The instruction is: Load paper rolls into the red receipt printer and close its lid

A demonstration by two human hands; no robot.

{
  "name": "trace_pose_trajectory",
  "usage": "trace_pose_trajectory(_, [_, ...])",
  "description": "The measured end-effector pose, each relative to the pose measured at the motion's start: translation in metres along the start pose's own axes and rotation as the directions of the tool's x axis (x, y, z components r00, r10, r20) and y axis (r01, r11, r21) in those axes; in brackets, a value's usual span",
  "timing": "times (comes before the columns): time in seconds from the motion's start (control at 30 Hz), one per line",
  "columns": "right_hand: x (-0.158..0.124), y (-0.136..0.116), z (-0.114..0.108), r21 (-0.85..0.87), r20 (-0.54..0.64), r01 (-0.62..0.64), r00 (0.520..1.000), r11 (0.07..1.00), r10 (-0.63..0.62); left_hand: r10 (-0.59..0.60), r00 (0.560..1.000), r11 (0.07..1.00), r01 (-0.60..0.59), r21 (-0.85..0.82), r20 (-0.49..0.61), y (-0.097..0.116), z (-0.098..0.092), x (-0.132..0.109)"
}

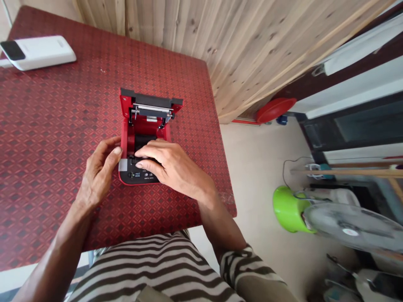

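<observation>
A small red and black label printer [123, 174] sits on the table with its lid [151, 100] raised. Inside the lid a roller and a metal strip show. A black part [143, 140] lies in the red compartment, partly covered by my fingers. My left hand [100, 170] rests against the printer's left wall, thumb and fingers apart, not wrapped round it. Over the front of the compartment is my right hand [170, 163], thumb and index finger close together at its front edge. Whatever is between them is hidden. A small lit display [137, 175] shows on the front panel.
The table [63, 126] has a red patterned top. At its far left lies a white power bank [47, 52] with a dark end. A wooden plank wall [176, 29] borders the back. On the floor to the right stand a green bucket [286, 209] and a fan [349, 230].
</observation>
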State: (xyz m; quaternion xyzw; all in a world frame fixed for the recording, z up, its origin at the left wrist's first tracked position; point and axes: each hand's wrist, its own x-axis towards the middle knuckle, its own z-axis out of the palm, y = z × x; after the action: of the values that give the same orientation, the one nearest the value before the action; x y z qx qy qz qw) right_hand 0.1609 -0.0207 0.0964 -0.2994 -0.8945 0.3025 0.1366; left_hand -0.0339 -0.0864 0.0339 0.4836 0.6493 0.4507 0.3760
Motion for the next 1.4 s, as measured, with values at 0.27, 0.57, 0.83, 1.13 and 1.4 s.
trace_pose_trajectory(0.27, [0.002, 0.017, 0.002, 0.105, -0.162, 0.062, 0.986, 0.993, -0.044, 0.165, 0.975, 0.964, -0.128, 0.233, -0.151, 0.014, 0.003, -0.011])
trace_pose_trajectory(0.57, [0.0, 0.026, 0.005, 0.072, -0.281, 0.069, 0.959, 0.995, -0.046, 0.379, 0.911, 0.706, -0.397, 0.587, 0.16, 0.05, -0.001, 0.004])
trace_pose_trajectory(0.83, [0.001, 0.027, 0.005, 0.135, -0.306, 0.05, 0.952, 0.99, -0.007, 0.503, 0.811, 0.572, -0.572, 0.588, 0.299, 0.059, -0.004, 0.029])
trace_pose_trajectory(1.13, [-0.008, 0.018, 0.005, -0.02, -0.3, 0.013, 0.954, 1.0, -0.019, 0.557, 0.782, 0.521, -0.592, 0.615, 0.281, 0.056, -0.002, 0.026])
trace_pose_trajectory(1.4, [-0.01, 0.008, 0.011, -0.285, -0.313, -0.039, 0.948, 0.958, -0.054, 0.513, 0.823, 0.619, -0.552, 0.558, 0.245, 0.054, -0.003, 0.024])
